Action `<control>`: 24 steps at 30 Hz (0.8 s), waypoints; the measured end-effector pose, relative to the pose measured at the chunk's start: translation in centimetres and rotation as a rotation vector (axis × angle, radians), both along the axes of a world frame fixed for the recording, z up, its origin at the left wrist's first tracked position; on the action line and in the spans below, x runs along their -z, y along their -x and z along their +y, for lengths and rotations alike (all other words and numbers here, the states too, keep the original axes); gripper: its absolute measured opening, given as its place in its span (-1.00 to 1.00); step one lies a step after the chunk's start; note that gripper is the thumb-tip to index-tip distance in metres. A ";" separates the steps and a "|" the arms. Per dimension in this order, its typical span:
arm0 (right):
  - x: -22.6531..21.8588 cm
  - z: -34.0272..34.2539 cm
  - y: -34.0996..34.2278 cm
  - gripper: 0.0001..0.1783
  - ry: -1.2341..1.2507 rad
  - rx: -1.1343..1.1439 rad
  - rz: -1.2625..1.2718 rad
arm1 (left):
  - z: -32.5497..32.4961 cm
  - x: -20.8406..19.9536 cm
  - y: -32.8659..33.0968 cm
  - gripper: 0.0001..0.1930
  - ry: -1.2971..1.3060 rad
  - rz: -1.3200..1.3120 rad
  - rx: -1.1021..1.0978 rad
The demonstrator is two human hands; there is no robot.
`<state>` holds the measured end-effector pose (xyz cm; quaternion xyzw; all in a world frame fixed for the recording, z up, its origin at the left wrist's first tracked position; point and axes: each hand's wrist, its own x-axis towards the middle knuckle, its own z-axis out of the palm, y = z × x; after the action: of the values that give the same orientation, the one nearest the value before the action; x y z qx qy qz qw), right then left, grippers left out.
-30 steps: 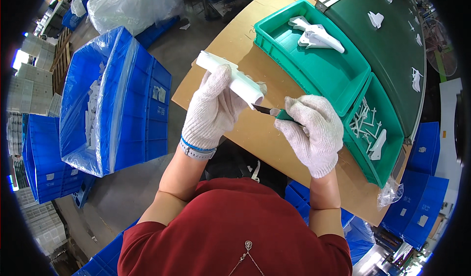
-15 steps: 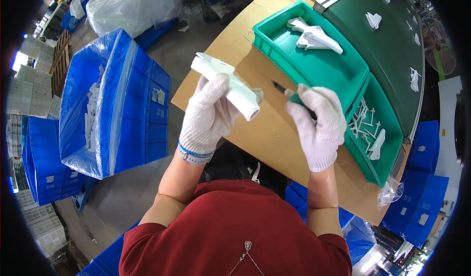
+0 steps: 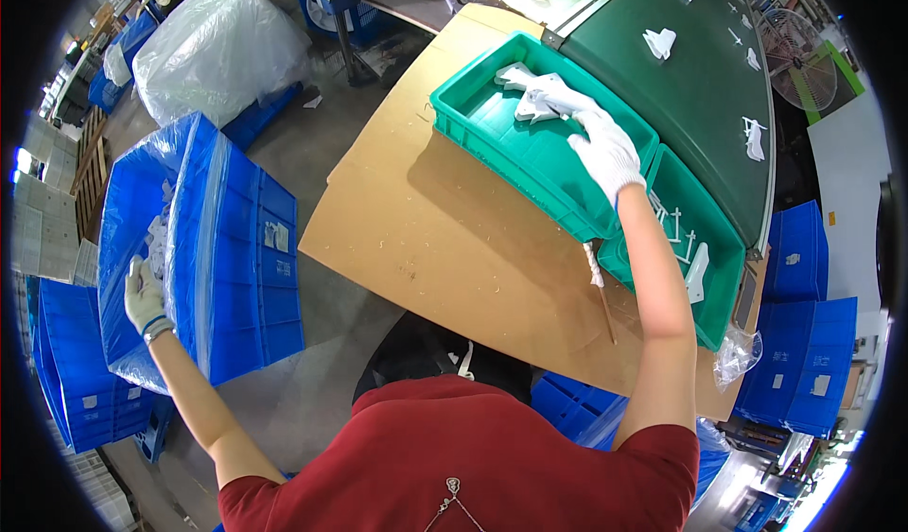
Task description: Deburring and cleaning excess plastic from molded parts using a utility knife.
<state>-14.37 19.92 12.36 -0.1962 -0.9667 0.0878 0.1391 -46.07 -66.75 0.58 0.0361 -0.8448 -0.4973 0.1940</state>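
My left hand (image 3: 145,297), in a white knitted glove, is over the near side of a plastic-lined blue bin (image 3: 248,267). Its fingers look loosely apart with nothing visible in them. White plastic parts (image 3: 159,239) lie inside the bin, beside that hand. My right hand (image 3: 607,154), also gloved, reaches into the larger green tray (image 3: 530,177). Its thumb stands away from the fingers, whose tips reach the end of a white moulded plastic part (image 3: 544,100). Another such part (image 3: 514,76) lies against it. Contact at the fingertips is partly hidden.
A second green tray (image 3: 719,319) holds thin white pieces and a larger part. On the cardboard-covered table (image 3: 407,220) lies a slim tool with a white-wrapped end (image 3: 594,265). Beyond the trays, a green conveyor belt (image 3: 686,78) carries scattered white parts. A plastic bag (image 3: 738,357) hangs at the table edge.
My left hand has moved left to the blue bin, and the white part it held is gone from it. The knife has left my right hand, which has moved up into the tray.
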 end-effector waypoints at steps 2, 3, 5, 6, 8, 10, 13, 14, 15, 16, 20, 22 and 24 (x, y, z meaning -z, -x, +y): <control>0.0 1.9 2.3 -0.56 0.048 0.041 -0.019 | -5.1 0.8 0.5 -0.58 -0.167 -0.034 -0.107; 2.0 4.0 3.8 -0.57 0.054 0.028 -0.020 | -9.4 -0.8 1.3 -0.62 -0.442 -0.003 -0.109; 3.4 5.7 5.0 -0.57 0.003 0.055 -0.050 | -6.0 -0.3 2.2 -0.65 -1.019 -0.033 -0.083; 3.4 5.8 5.5 -0.58 0.067 0.164 -0.098 | -3.6 -0.2 1.9 -0.68 -1.580 -0.058 -0.067; 5.2 6.1 6.1 -0.62 0.018 0.221 -0.047 | 0.7 0.6 0.8 -0.68 -1.527 -0.110 0.127; 4.5 6.0 5.5 -0.62 0.014 0.225 -0.103 | 10.0 -0.2 -1.7 -0.67 -1.345 -0.245 0.439; 1.8 3.0 4.6 -0.61 0.060 0.146 -0.114 | 26.3 -6.5 -9.8 -0.67 -1.064 -0.316 0.592; -0.4 -0.3 5.1 -0.62 0.166 0.171 -0.086 | 30.3 -8.0 -12.4 -0.66 -0.951 -0.342 0.559; -1.5 -2.3 4.5 -0.63 0.267 0.211 -0.058 | 34.3 -9.0 -14.4 -0.65 -0.842 -0.375 0.540; -0.7 -2.8 3.7 -0.65 0.284 0.127 0.037 | 37.5 -9.7 -16.1 -0.62 -0.740 -0.395 0.627; -3.9 -10.1 0.4 -0.63 0.506 0.041 0.044 | 47.2 -10.4 -21.6 -0.50 -0.369 -0.507 1.019; -4.0 -11.2 -0.2 -0.60 0.342 0.063 0.072 | 51.2 -10.0 -23.4 -0.47 -0.397 -0.625 1.204; -2.1 -9.7 -0.6 -0.60 0.265 0.055 0.115 | 53.4 -9.5 -24.4 -0.45 -0.419 -0.666 1.291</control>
<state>-13.78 10.22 14.45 -0.2341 -0.9312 0.2220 0.1694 -21.68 -13.33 10.13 -0.2816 -0.5999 -0.6252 -0.4123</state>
